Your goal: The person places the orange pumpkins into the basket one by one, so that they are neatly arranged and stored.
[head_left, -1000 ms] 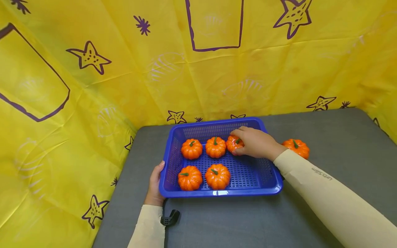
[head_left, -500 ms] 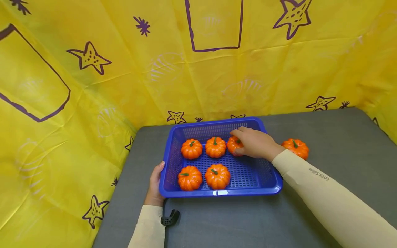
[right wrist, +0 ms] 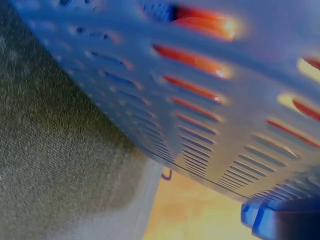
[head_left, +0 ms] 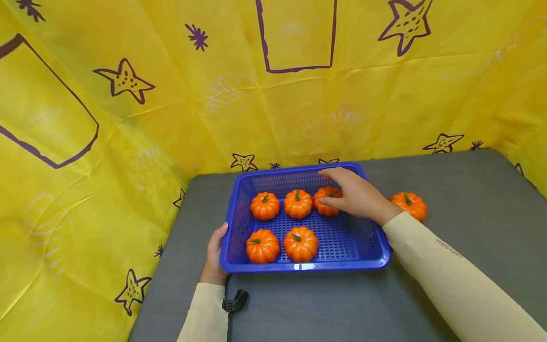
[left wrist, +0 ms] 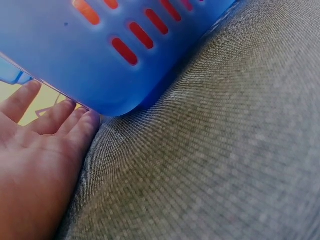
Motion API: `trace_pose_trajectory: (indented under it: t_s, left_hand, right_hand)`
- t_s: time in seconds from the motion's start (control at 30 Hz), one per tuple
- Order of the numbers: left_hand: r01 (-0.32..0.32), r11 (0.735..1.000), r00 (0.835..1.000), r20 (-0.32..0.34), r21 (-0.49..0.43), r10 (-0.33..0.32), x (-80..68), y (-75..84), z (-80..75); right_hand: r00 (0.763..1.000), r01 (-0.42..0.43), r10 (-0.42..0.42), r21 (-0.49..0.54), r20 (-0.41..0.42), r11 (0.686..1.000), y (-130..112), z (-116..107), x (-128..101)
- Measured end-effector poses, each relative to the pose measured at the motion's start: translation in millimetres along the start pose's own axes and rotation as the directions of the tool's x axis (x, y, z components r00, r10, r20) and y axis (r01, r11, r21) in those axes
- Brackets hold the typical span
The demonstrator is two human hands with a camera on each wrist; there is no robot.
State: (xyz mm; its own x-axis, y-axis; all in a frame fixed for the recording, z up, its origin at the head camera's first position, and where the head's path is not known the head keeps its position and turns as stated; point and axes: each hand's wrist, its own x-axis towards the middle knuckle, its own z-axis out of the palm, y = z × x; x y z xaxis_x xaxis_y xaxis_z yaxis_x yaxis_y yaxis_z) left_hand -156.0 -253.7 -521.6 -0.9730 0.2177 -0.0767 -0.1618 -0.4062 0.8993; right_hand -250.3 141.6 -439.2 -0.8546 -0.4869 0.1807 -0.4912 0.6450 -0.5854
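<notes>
A blue slotted basket (head_left: pixel 299 267) sits on a grey mat and holds several small orange pumpkins. My right hand (head_left: pixel 325 186) arches over the back-right pumpkin (head_left: pixel 329 202). Its thumb touches that pumpkin's front and its fingers stretch past it toward the far rim. Two more pumpkins (head_left: pixel 297 203) fill the back row and two (head_left: pixel 300 243) the front. My left hand (head_left: pixel 215 244) lies flat against the basket's front-left corner. The left wrist view shows the same fingers (left wrist: pixel 65 117) beside the basket's wall (left wrist: pixel 100 60). Only the slotted wall (right wrist: pixel 210 100) fills the right wrist view.
One pumpkin (head_left: pixel 409 204) lies on the grey mat (head_left: pixel 461 190) right of the basket, just behind my right forearm. A small black clip (head_left: pixel 234 301) lies by my left wrist. Yellow patterned sheeting (head_left: pixel 128 118) walls the back and left.
My right hand has loosened from the back-right pumpkin and lifted slightly. Its fingers now reach toward the far rim, and more of the pumpkin shows. The left hand has not moved.
</notes>
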Motion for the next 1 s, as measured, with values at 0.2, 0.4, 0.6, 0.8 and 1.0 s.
trace_pose_trajectory:
  t_s: [0.2, 0.4, 0.6, 0.8, 1.0]
  left_hand:
    - [0.003, 1.0, 1.0, -0.018, 0.002, -0.003, 0.2, -0.3, 0.2]
    - [-0.022, 1.0, 1.0, 0.014, 0.001, 0.022, -0.1, -1.0, -2.4]
    - [-0.034, 0.999, 0.998, 0.055, -0.009, 0.035, 1.6, -2.2, -3.2]
    - [-0.025, 1.0, 0.999, 0.042, -0.003, 0.026, 2.2, -2.5, -3.3]
    - [-0.022, 1.0, 0.999, 0.028, -0.005, 0.022, 1.3, -2.2, -4.1]
  right_hand:
    - [0.99, 0.051, -0.028, 0.165, -0.139, 0.985, 4.6, -0.4, -5.8]
    - [0.951, 0.119, -0.041, 0.241, -0.307, 0.963, 7.0, 0.7, -9.5]
    - [0.925, 0.126, 0.03, 0.383, -0.378, 0.915, 8.4, -3.3, -15.7]
    - [0.912, 0.16, 0.088, 0.547, -0.4, 0.822, 10.8, -11.3, -31.9]
    - [0.889, 0.242, 0.094, 0.634, -0.447, 0.735, 17.1, -16.8, -46.8]
